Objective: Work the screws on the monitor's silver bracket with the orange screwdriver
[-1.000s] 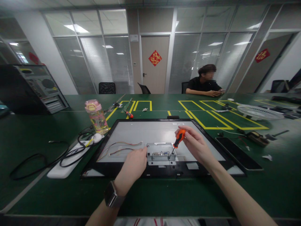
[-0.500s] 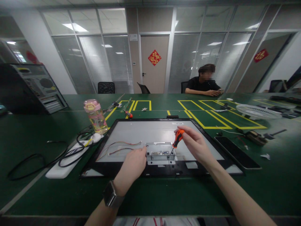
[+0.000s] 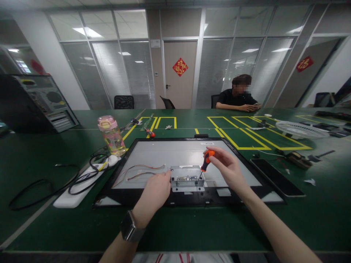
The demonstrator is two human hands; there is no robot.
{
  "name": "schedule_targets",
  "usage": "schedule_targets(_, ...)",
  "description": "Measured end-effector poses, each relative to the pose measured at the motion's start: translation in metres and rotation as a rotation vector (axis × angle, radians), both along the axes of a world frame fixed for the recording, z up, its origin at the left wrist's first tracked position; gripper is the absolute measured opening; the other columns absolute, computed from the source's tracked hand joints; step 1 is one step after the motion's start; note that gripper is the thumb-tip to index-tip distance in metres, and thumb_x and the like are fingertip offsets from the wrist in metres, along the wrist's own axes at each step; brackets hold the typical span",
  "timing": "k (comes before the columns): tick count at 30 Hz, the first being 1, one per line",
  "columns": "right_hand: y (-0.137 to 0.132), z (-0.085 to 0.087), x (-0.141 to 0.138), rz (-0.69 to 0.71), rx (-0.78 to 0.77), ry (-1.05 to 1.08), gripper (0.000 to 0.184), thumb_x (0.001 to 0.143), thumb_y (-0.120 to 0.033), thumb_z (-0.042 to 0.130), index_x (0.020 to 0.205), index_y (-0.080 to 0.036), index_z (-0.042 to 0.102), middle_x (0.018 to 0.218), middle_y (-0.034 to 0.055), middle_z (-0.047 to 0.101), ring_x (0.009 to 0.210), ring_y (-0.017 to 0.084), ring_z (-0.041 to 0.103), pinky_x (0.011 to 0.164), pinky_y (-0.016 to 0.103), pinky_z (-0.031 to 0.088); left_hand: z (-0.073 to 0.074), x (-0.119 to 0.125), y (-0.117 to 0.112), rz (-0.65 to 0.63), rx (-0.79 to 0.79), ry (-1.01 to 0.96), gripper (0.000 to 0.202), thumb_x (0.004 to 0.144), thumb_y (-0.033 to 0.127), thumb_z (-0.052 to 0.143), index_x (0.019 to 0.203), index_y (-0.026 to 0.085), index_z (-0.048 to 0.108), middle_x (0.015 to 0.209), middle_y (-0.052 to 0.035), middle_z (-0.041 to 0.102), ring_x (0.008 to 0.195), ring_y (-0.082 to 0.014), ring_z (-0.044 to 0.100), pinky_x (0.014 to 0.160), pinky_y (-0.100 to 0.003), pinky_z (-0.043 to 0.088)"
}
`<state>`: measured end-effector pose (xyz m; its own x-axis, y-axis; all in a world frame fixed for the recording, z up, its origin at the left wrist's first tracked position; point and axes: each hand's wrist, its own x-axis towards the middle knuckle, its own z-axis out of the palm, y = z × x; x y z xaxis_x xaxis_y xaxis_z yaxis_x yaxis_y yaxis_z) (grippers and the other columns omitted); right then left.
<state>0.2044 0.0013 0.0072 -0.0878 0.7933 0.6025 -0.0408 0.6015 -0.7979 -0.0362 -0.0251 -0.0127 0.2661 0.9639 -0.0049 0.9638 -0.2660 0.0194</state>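
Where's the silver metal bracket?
Head view, below centre: bracket on the black-framed grey panel, right of the left hand, at the tip of the orange-and-black screwdriver.

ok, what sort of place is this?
Likely an office room doubling as a hardware bench: glass partitions behind, a wide green table, and a computer tower standing on it.

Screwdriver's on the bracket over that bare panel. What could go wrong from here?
1. The screwdriver leans in the right hand, tip at the metal bracket; if it slips, it might scratch the panel.
2. Loose wires lie just beside the left hand, so they could get snagged.
3. The bottle stands close to the panel's edge; a bump might tip it.
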Motion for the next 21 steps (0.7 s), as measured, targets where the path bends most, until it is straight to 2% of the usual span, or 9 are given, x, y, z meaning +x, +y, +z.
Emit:
schedule_targets(3,0.0000,0.0018,0.0008,-0.099,0.087,-0.074,0.019,0.083,-0.033,0.071,0.102,-0.030,0.073,0.093,0.0027,0.066,0.086,0.019,0.063,0.076,0.032,0.052,0.0006,0.0006,0.0000,0.000,-0.005,0.008,0.023,0.092,0.011,0.037,0.104,0.015,0.057,0.094,-0.0107,0.070,0.090,-0.0247,0.068,0.078,-0.035,0.052)
schedule_targets(7,0.0002,0.0017,0.0048,-0.116,0.090,-0.150,0.026,0.094,-0.035,0.054,0.114,-0.030,0.070,0.105,0.0046,0.067,0.102,0.023,0.061,0.091,0.039,0.047,0.0027,0.0016,-0.0006,-0.001,-0.008,0.014,0.024,0.092,0.010,0.036,0.103,0.015,0.056,0.093,-0.0108,0.070,0.090,-0.0257,0.068,0.078,-0.036,0.052)
schedule_targets(9,0.0001,0.0016,0.0060,-0.122,0.081,-0.165,0.028,0.095,-0.035,0.050,0.117,-0.030,0.068,0.108,0.0050,0.067,0.105,0.024,0.060,0.095,0.041,0.044,0.0031,0.0019,-0.0006,0.005,-0.012,0.012,0.023,0.092,0.010,0.037,0.102,0.015,0.057,0.092,-0.0108,0.070,0.090,-0.0256,0.069,0.077,-0.036,0.052)
schedule_targets(14,-0.0010,0.0042,0.0046,-0.191,0.099,-0.174,0.020,0.087,-0.033,0.064,0.104,-0.029,0.072,0.090,0.0032,0.061,0.080,0.019,0.060,0.075,0.034,0.048,0.0009,0.0010,0.0002,0.007,-0.007,0.013,0.023,0.092,0.012,0.037,0.102,0.015,0.057,0.091,-0.0106,0.070,0.089,-0.0253,0.069,0.077,-0.036,0.052)
schedule_targets(18,-0.0021,0.0043,0.0040,-0.162,0.145,-0.155,0.024,0.094,-0.033,0.053,0.108,-0.029,0.071,0.107,0.0061,0.064,0.103,0.024,0.059,0.089,0.039,0.046,0.0009,0.0002,0.0002,0.002,-0.010,0.015,0.023,0.091,0.011,0.036,0.103,0.015,0.057,0.092,-0.0108,0.070,0.088,-0.0264,0.069,0.077,-0.038,0.053)
schedule_targets(19,-0.0024,0.0040,0.0039,-0.147,0.141,-0.154,0.025,0.095,-0.032,0.050,0.110,-0.029,0.070,0.107,0.0060,0.065,0.105,0.024,0.058,0.091,0.040,0.045,0.0011,0.0002,0.0001,0.002,-0.010,0.014,0.024,0.091,0.011,0.036,0.103,0.015,0.056,0.093,-0.0108,0.070,0.088,-0.0264,0.069,0.077,-0.038,0.053)
schedule_targets(21,-0.0028,0.0034,0.0032,-0.141,0.129,-0.158,0.026,0.094,-0.032,0.053,0.114,-0.029,0.068,0.100,0.0051,0.066,0.095,0.023,0.060,0.086,0.039,0.047,0.0011,0.0003,-0.0001,0.000,-0.006,0.013,0.024,0.092,0.011,0.036,0.103,0.015,0.056,0.092,-0.0109,0.070,0.089,-0.0261,0.069,0.077,-0.038,0.053)
